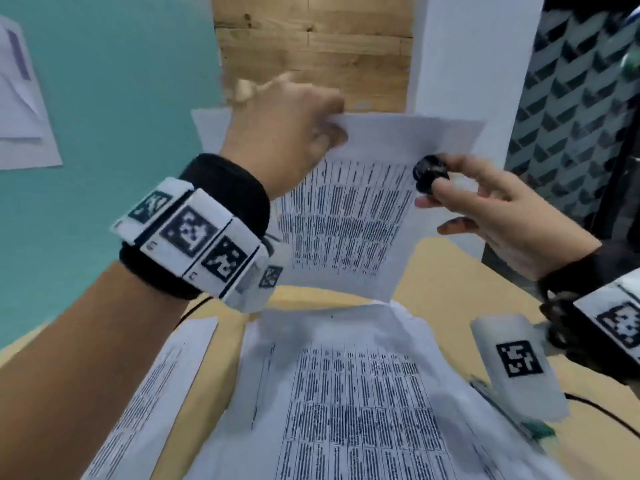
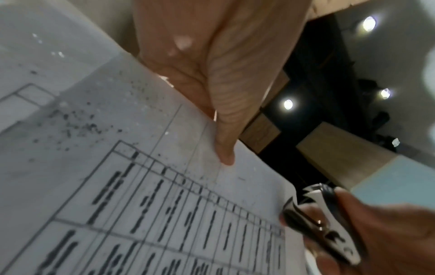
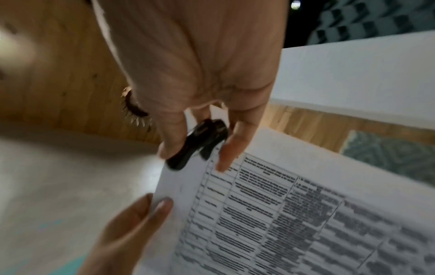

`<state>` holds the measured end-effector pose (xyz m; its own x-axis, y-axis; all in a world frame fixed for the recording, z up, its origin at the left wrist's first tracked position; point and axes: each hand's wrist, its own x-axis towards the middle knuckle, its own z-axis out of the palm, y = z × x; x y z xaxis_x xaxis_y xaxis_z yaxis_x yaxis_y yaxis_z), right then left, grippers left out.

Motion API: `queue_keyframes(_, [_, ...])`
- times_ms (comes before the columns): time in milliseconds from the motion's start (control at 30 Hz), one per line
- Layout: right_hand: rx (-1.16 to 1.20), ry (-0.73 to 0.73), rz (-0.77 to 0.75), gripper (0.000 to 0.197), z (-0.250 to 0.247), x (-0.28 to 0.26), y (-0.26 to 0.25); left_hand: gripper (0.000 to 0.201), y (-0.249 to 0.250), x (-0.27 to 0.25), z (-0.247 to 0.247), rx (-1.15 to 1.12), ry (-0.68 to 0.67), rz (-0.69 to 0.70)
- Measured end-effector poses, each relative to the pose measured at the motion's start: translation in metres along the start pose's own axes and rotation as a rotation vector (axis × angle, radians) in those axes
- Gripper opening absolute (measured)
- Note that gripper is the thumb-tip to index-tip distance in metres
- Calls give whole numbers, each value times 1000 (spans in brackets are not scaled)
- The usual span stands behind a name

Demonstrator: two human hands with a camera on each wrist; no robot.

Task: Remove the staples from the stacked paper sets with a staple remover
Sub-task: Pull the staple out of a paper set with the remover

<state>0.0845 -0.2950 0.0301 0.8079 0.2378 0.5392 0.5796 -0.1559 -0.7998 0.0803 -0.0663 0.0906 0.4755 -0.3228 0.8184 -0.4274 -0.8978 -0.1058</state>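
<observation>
A printed paper set [image 1: 346, 216] is lifted off the table, and my left hand [image 1: 329, 129] pinches its top left edge, thumb [image 2: 226, 152] on the front sheet. My right hand [image 1: 436, 192] grips a black staple remover [image 1: 431, 173] at the set's top right corner. In the left wrist view the staple remover [image 2: 324, 223] shows its metal claws right beside the edge of the paper set [image 2: 141, 186]. In the right wrist view the staple remover [image 3: 200, 145] touches the sheet's corner, and left hand fingertips [image 3: 162, 204] pinch the paper set [image 3: 282, 204] lower down.
A stack of printed paper sets [image 1: 346, 393] lies on the wooden table [image 1: 450, 265] below the hands. Another sheet [image 1: 156, 375] lies to its left. A green-tipped pen-like item [image 1: 512, 410] rests at the right. A cable [image 1: 606, 410] runs along the right side.
</observation>
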Motion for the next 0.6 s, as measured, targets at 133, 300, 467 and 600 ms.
queue_keyframes(133, [201,-213,37,64,-4,-17,5,43,-8,-17,-2,-222,-153,19])
queue_keyframes(300, [268,-284,43,60,-10,-21,2,53,-24,-17,-13,-424,-368,76])
queue_keyframes(467, [348,-259,153,63,-3,-22,4,58,-33,-28,-3,-562,-471,-6])
queue_keyframes(600, [369,-300,262,62,2,-27,9,43,-37,-42,9,-726,-561,-43])
